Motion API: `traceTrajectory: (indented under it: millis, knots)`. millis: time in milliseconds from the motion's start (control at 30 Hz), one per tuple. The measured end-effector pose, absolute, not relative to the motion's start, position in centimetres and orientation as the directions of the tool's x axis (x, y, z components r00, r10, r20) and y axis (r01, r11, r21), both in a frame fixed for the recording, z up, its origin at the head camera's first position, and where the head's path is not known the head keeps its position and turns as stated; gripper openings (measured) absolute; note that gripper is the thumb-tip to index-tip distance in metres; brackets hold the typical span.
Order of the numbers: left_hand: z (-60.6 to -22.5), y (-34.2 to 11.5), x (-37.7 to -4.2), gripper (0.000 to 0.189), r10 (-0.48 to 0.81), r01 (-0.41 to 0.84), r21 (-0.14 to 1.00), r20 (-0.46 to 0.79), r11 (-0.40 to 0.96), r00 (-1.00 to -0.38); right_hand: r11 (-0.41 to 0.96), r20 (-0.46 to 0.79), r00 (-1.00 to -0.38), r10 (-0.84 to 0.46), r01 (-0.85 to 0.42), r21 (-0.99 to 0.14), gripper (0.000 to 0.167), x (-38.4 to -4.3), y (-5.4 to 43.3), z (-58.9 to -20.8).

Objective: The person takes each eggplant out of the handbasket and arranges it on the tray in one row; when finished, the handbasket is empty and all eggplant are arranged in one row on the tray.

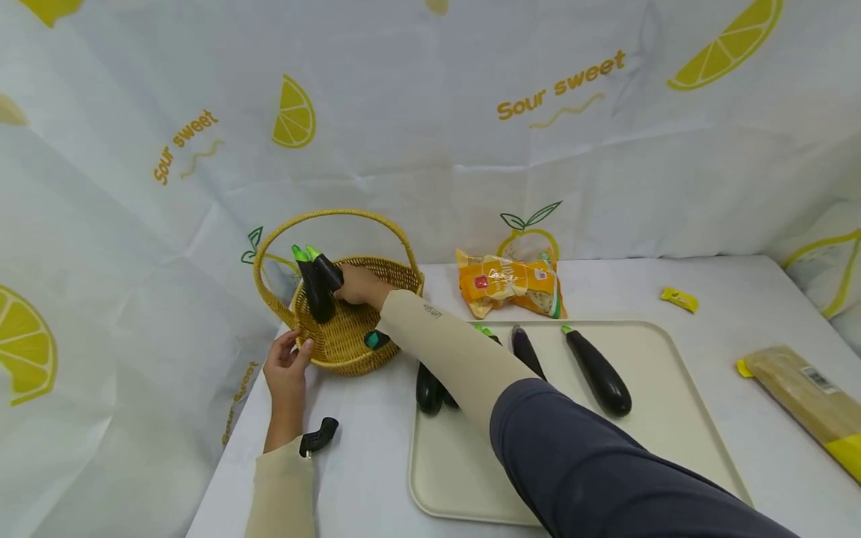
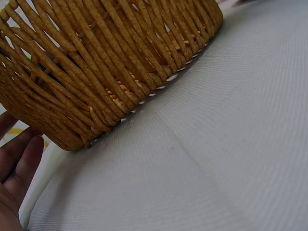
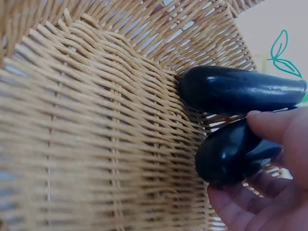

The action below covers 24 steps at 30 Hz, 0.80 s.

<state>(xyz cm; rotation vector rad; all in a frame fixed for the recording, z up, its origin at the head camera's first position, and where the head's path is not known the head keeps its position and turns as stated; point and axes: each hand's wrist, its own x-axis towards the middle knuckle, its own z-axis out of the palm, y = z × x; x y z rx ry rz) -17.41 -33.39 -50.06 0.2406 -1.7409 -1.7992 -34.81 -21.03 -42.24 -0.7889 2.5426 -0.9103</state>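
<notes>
My right hand [image 1: 361, 285] reaches into a yellow wicker basket [image 1: 343, 336] and grips an eggplant [image 3: 226, 154] between thumb and fingers. Right beside that one, a second dark eggplant [image 1: 315, 291] leans on the basket's left inner wall, its green stem up. My left hand [image 1: 288, 366] is at the basket's left side. In the left wrist view its fingers [image 2: 19, 163] lie loosely against the woven wall. Several more eggplants, such as the one [image 1: 597, 372] at the right, lie on a beige tray [image 1: 646, 448]; my right arm hides part of them.
An orange food packet [image 1: 511, 285] lies behind the tray. To the right are a small yellow wrapper [image 1: 679, 300] and a long brownish packet [image 1: 803, 396]. The basket's tall handle [image 1: 339, 213] arches over it. A printed cloth hangs behind the table.
</notes>
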Motion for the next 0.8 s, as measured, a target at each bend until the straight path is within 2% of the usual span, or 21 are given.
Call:
traceTrajectory:
  millis: [267, 467, 700, 800]
  knots:
    - [-49.9, -33.1, -17.4, 0.04, -0.543, 0.281, 0.957, 0.272, 0.069, -0.794, 0.594, -0.092, -0.8, -0.593, -0.357, -0.721, 0.059, -34.8, -18.0, -40.3]
    - [-49.7, -33.1, -17.3, 0.041, -0.546, 0.261, 0.961, 0.268, 0.091, -0.794, 0.583, -0.116, -0.797, -0.592, -0.324, -0.745, 0.054, -34.2, -15.2, -38.9]
    - [-49.4, -33.0, -17.0, 0.043, -0.55, 0.258, 0.963, 0.256, 0.076, -0.795, 0.567, -0.065, -0.788, -0.612, -0.381, -0.73, 0.059, -32.7, -12.3, -38.3]
    - [-49.5, -32.9, -17.0, 0.043, -0.551, 0.253, 0.964, 0.254, 0.079, -0.795, 0.536, -0.041, -0.763, -0.645, -0.413, -0.736, 0.064, -31.7, -10.8, -37.6]
